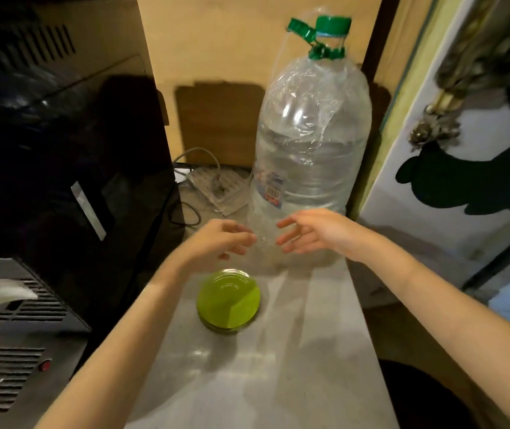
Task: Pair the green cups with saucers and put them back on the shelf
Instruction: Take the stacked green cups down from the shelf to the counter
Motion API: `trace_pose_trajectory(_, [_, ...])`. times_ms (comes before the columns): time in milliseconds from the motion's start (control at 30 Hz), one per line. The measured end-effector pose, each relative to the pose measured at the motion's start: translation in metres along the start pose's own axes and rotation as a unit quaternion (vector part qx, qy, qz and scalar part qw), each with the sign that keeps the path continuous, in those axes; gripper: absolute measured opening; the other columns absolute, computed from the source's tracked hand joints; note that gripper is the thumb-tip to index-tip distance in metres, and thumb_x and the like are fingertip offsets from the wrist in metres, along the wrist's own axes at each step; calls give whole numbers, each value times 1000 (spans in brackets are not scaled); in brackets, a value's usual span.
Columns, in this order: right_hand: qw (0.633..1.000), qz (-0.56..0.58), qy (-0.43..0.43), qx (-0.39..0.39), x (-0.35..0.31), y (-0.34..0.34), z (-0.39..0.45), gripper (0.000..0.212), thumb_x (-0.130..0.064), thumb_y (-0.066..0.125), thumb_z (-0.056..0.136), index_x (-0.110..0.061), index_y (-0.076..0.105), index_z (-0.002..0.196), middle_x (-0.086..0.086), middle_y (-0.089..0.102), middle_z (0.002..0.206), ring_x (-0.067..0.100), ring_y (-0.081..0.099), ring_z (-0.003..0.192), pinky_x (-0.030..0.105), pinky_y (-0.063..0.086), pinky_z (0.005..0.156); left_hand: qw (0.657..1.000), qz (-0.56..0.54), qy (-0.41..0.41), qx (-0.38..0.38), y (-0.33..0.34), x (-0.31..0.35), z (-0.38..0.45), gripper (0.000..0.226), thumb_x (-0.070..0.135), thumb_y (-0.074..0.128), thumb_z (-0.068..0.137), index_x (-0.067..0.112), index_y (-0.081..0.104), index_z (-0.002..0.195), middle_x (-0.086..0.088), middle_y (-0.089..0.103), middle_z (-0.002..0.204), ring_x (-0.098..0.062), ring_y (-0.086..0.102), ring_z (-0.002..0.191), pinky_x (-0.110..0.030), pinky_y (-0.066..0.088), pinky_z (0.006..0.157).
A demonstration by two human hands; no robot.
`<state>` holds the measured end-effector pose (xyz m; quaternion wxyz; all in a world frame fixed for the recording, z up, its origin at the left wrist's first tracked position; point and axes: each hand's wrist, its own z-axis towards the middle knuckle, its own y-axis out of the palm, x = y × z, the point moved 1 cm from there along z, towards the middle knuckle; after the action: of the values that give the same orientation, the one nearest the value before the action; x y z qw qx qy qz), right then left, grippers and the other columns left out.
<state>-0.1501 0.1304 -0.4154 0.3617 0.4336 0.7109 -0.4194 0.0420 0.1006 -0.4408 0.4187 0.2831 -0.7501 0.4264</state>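
- One view only, from a wide-angle camera worn on the person's head.
- It looks forward and steeply down along both forearms onto the counter (pixel 294 351).
- It sits close: the arms enter from the bottom edge, and straight lines bow near the borders.

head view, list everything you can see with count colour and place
saucers: one stack, count unclear, green, on the counter near its middle
counter: one, pale grey, running down the centre
bottle: one, clear with green cap, upright at the back of the counter
power strip: one, white, behind the bottle to its left
black appliance: one, at the left
grey unit: one, vented, lower left
left hand: open, above the saucers
right hand: open, in front of the bottle's base
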Motion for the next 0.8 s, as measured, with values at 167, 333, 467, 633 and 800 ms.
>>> trace_pose_trajectory(167, [996, -57, -70, 26, -65, -39, -38, 35, -32, 38, 96, -11, 58, 115, 11, 72, 98, 27, 69, 89, 32, 54, 81, 997, 12, 69, -43, -13, 95, 2, 23, 30, 61, 82, 17, 64, 101, -5, 70, 104, -21, 68, 95, -28, 46, 77])
trace_pose_trajectory(333, [979, -131, -140, 70, -130, -73, -74, 31, -32, 42, 94, -13, 58, 113, 10, 73, 96, 24, 70, 86, 38, 53, 87, 989, 38, 138, -29, -35, 182, -6, 20, 26, 58, 85, 15, 63, 100, -10, 67, 107, -24, 66, 93, -33, 48, 85])
trace_pose_trajectory(467, [952, -214, -194, 103, -172, -94, -97, 28, -34, 45, 93, -18, 55, 113, 3, 72, 93, 15, 69, 80, 35, 54, 83, 977, 70, 201, -7, -51, 241, -16, 18, 27, 58, 85, 15, 61, 98, -5, 67, 98, -17, 65, 85, -28, 49, 80])
trace_pose_trajectory(633, [909, -289, -251, 165, -217, -118, -125, 22, -31, 49, 91, -21, 55, 110, 0, 69, 97, 13, 68, 86, 33, 54, 83, 945, 134, 295, 41, -68, 309, -37, 23, 29, 62, 82, 19, 59, 102, 0, 68, 95, -12, 67, 87, -21, 52, 71])
trace_pose_trajectory(800, [869, -301, -318, 230, -261, -143, -147, 29, -28, 55, 87, -19, 55, 115, 3, 71, 101, 17, 68, 92, 38, 54, 86, 902, 164, 384, 105, -81, 364, -53, 41, 31, 64, 79, 17, 53, 116, -5, 65, 110, -16, 63, 96, -28, 50, 78])
